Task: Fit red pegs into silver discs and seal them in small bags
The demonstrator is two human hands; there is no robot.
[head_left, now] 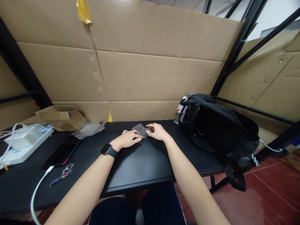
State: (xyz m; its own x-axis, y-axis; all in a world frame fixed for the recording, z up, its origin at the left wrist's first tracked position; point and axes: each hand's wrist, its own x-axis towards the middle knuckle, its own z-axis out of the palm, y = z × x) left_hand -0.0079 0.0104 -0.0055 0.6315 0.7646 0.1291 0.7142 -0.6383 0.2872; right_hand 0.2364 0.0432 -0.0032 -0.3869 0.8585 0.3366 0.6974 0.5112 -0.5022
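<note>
My left hand lies flat on the black table, fingertips pressing the near edge of a small clear plastic bag. My right hand pinches a small silver and red object at the bag's right end. A black smartwatch is on my left wrist. Both hands meet at the table's far middle.
A black backpack with a water bottle behind it fills the right side. On the left are crumpled plastic bags, an open cardboard box, a dark phone, a white power strip, a cable and a keyring. Cardboard walls stand behind.
</note>
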